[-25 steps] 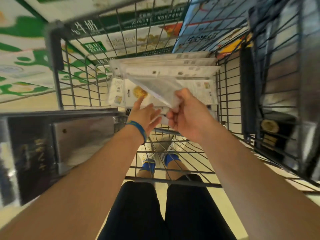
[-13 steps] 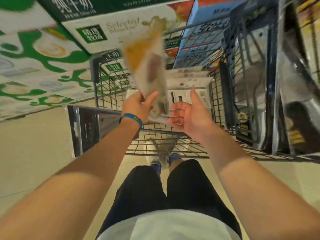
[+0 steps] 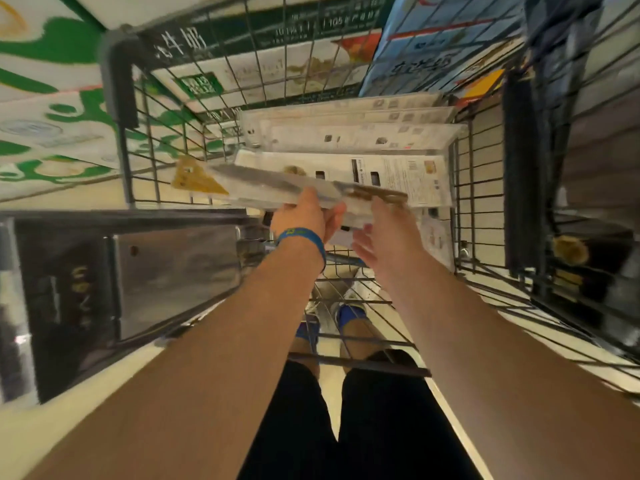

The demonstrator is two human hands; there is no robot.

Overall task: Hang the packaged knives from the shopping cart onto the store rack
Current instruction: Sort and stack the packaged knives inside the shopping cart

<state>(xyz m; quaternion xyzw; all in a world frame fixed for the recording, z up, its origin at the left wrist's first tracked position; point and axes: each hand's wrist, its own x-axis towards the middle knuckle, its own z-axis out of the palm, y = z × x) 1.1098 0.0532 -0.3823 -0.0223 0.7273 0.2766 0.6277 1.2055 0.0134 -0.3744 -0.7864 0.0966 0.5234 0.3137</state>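
A shopper's left hand, a blue wristband at the wrist, is gripping one packaged knife above the shopping cart, thumb on top and fingers curled beneath the clear pack. The pack is lying nearly flat, its yellow hang-tab end pointing to 9 o'clock, probably so the hole can be lined up with a hook.

The right hand is reaching in at the hand's 3 o'clock, holding nothing, with fingers straight and palm turned up under the knife's handle end, apparently to steady the long pack; whether it is touching cannot be told.

At 12 o'clock of both hands, the stack of packaged knives is lying flat in the basket, waiting to be hung.

A packaged cleaver is showing outside the cart at 9 o'clock, and a dark wire rack with hanging packs is standing at 3 o'clock, the likely destination. Printed cartons are filling the view at 10 o'clock.
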